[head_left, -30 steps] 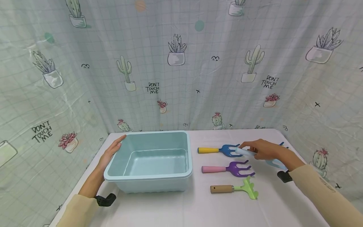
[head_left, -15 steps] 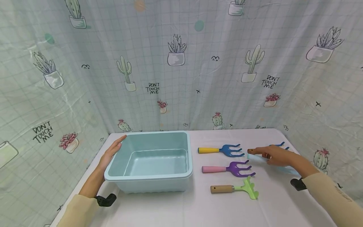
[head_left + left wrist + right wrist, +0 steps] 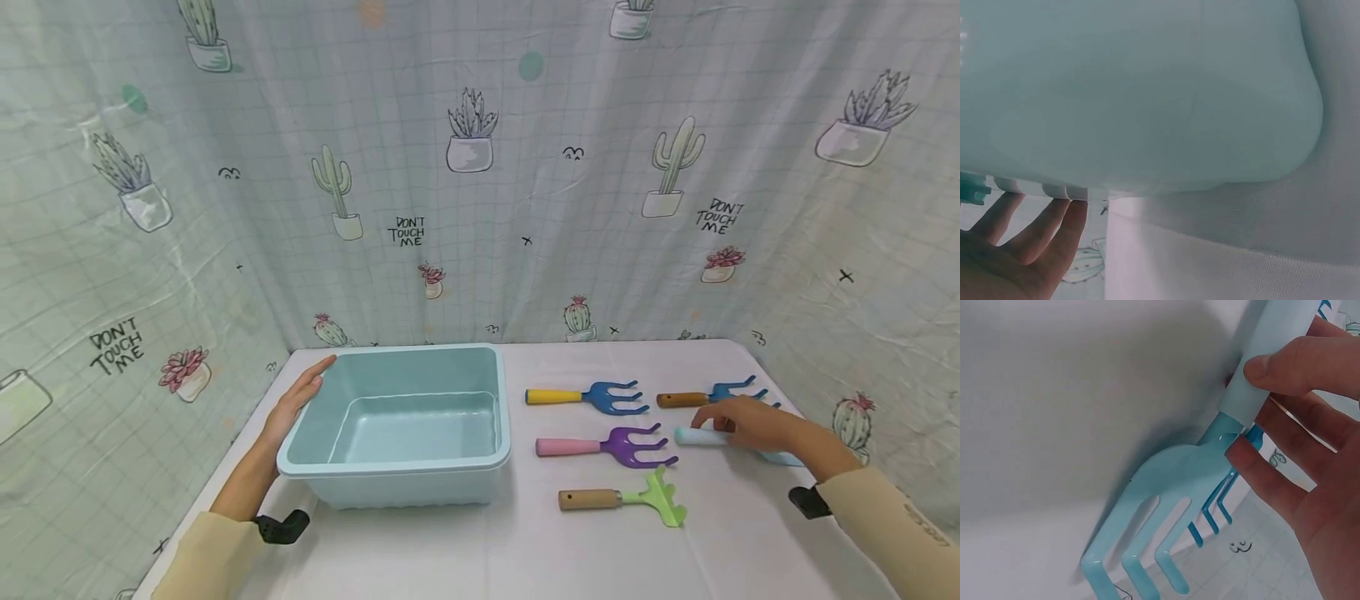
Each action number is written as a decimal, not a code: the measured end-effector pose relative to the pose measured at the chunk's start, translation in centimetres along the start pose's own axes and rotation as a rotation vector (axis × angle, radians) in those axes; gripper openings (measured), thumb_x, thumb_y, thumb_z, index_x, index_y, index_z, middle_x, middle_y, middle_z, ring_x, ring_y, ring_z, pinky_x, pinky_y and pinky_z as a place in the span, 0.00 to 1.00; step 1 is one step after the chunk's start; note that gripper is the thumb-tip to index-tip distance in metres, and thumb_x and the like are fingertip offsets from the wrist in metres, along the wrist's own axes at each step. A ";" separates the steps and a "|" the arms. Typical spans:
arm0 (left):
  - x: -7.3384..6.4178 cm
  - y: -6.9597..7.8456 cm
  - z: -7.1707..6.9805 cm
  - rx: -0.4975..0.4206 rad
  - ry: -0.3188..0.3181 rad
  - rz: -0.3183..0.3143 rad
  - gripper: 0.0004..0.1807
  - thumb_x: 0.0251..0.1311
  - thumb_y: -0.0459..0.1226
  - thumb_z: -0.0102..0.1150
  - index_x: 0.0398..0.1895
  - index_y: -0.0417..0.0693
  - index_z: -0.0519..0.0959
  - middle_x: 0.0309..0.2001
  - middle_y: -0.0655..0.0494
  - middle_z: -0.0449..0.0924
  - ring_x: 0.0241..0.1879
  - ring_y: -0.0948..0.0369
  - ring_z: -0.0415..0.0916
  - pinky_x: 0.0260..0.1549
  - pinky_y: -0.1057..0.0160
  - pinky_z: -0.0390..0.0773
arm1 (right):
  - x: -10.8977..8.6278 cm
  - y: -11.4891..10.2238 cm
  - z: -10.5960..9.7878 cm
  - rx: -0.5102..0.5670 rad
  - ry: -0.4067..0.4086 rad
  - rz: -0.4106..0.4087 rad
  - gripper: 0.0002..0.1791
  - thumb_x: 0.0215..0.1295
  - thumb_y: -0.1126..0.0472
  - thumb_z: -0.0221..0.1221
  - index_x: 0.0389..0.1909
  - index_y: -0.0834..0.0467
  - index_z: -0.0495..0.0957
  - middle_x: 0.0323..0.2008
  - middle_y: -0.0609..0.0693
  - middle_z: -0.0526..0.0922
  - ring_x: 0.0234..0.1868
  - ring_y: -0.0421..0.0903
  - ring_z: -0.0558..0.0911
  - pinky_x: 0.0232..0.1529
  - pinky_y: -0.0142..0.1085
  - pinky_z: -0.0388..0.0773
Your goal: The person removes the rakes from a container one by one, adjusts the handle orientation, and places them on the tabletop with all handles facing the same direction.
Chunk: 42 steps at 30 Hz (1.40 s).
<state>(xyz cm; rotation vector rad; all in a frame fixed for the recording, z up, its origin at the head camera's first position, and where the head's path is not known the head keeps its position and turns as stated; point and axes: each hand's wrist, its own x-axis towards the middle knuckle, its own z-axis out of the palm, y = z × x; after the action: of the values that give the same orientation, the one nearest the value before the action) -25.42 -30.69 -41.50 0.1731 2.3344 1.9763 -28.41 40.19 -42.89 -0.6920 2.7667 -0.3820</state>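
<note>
At the right side of the table, my right hand [image 3: 757, 427] pinches the handle of a light blue hand rake [image 3: 1179, 469], thumb on one side and fingers on the other. Its bent tines point away to the right, partly hidden by the hand in the head view. Right behind it lies a blue hand rake [image 3: 723, 392] with a brown handle. My left hand [image 3: 291, 410] rests along the left rim of a pale blue plastic basin [image 3: 393, 470], fingers straight against it. The left wrist view shows those fingers [image 3: 1054, 234] meeting the rim from outside.
Left of the right hand lie three more rakes: a blue one [image 3: 611, 398] with yellow handle, a purple one [image 3: 626, 448] with pink handle, and a green one [image 3: 660, 497] with wooden handle. A cactus-print curtain [image 3: 480, 250] encloses the white table [image 3: 525, 550].
My right hand has moved right and toward me with the light blue rake, lowering it in front of the brown-handled rake. That brown handle is now uncovered. The left hand stays put.
</note>
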 end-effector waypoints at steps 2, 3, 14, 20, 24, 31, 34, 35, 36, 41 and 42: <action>0.1 0.0 0.0 -0.009 -0.004 0.005 0.33 0.82 0.56 0.29 0.85 0.62 0.44 0.85 0.45 0.40 0.82 0.39 0.45 0.54 0.70 0.78 | 0.0 0.0 0.2 0.001 -0.009 0.008 0.27 0.56 0.77 0.63 0.47 0.42 0.84 0.37 0.42 0.82 0.37 0.40 0.74 0.40 0.35 0.77; 0.1 0.0 0.0 -0.009 -0.006 0.006 0.33 0.82 0.56 0.29 0.85 0.62 0.44 0.85 0.45 0.40 0.82 0.40 0.45 0.54 0.70 0.78 | 0.0 0.0 0.2 -0.001 -0.014 0.010 0.27 0.55 0.77 0.63 0.47 0.42 0.84 0.37 0.42 0.82 0.36 0.40 0.73 0.40 0.35 0.77; 0.4 0.3 0.1 0.006 -0.003 0.016 0.34 0.82 0.57 0.29 0.85 0.61 0.44 0.85 0.46 0.40 0.82 0.40 0.45 0.55 0.70 0.77 | 0.4 -0.4 0.3 -0.016 -0.039 0.082 0.28 0.52 0.79 0.61 0.44 0.43 0.85 0.34 0.43 0.81 0.37 0.44 0.74 0.42 0.41 0.77; 0.3 0.3 -0.1 0.010 -0.001 0.009 0.34 0.82 0.57 0.29 0.85 0.61 0.44 0.85 0.45 0.40 0.82 0.40 0.46 0.54 0.71 0.78 | 0.5 -0.6 0.4 -0.015 -0.022 0.107 0.26 0.52 0.78 0.63 0.43 0.44 0.85 0.34 0.44 0.80 0.37 0.46 0.73 0.43 0.42 0.77; 0.3 0.2 -0.2 0.010 0.000 0.012 0.34 0.82 0.56 0.29 0.85 0.60 0.44 0.85 0.45 0.40 0.82 0.39 0.45 0.54 0.71 0.77 | 0.5 -0.5 0.6 -0.018 -0.013 0.111 0.25 0.52 0.76 0.64 0.44 0.45 0.86 0.34 0.44 0.80 0.37 0.45 0.73 0.42 0.42 0.76; 0.4 0.0 -0.2 0.017 -0.001 0.014 0.34 0.83 0.56 0.29 0.86 0.59 0.43 0.85 0.45 0.40 0.82 0.40 0.45 0.53 0.73 0.76 | 0.4 -0.5 0.8 -0.007 -0.002 0.110 0.24 0.51 0.76 0.65 0.44 0.46 0.85 0.35 0.45 0.81 0.37 0.46 0.74 0.42 0.44 0.78; 0.4 -0.1 -0.2 0.022 0.002 0.012 0.34 0.82 0.57 0.29 0.86 0.60 0.43 0.85 0.45 0.40 0.82 0.40 0.45 0.53 0.73 0.76 | 0.5 -0.7 0.8 -0.002 -0.010 0.117 0.24 0.50 0.75 0.66 0.44 0.46 0.84 0.35 0.45 0.80 0.37 0.45 0.74 0.42 0.43 0.78; 0.3 -0.2 -0.1 0.020 0.002 0.010 0.34 0.82 0.57 0.29 0.86 0.60 0.43 0.85 0.46 0.40 0.82 0.40 0.45 0.53 0.73 0.76 | 0.5 -0.7 0.7 -0.001 -0.017 0.115 0.24 0.50 0.75 0.66 0.44 0.46 0.84 0.35 0.45 0.80 0.36 0.45 0.74 0.41 0.43 0.78; 0.2 -0.2 -0.1 0.022 0.003 0.006 0.34 0.82 0.57 0.29 0.85 0.61 0.44 0.85 0.46 0.40 0.82 0.40 0.45 0.53 0.73 0.76 | 0.4 -0.8 0.6 0.001 -0.022 0.114 0.24 0.50 0.75 0.66 0.44 0.47 0.84 0.35 0.45 0.80 0.36 0.45 0.74 0.41 0.42 0.77; 0.0 -0.1 -0.1 0.019 0.008 -0.005 0.34 0.82 0.58 0.29 0.85 0.63 0.45 0.85 0.48 0.41 0.82 0.41 0.46 0.53 0.73 0.76 | 0.4 -1.0 -0.7 0.025 -0.044 0.077 0.25 0.50 0.77 0.65 0.48 0.52 0.83 0.36 0.47 0.81 0.37 0.45 0.76 0.40 0.38 0.79; 0.0 0.0 -0.1 0.020 0.008 -0.006 0.34 0.82 0.58 0.29 0.85 0.63 0.45 0.85 0.48 0.41 0.82 0.41 0.46 0.53 0.73 0.76 | 0.4 -1.1 -1.1 0.030 -0.045 0.075 0.25 0.51 0.76 0.65 0.49 0.53 0.83 0.37 0.48 0.81 0.38 0.44 0.77 0.40 0.37 0.80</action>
<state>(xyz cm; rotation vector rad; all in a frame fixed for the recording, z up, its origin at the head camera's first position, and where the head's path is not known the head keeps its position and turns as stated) -25.39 -30.79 -41.51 0.1594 2.3576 1.9554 -28.63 39.31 -41.62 -0.5813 2.7292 -0.3861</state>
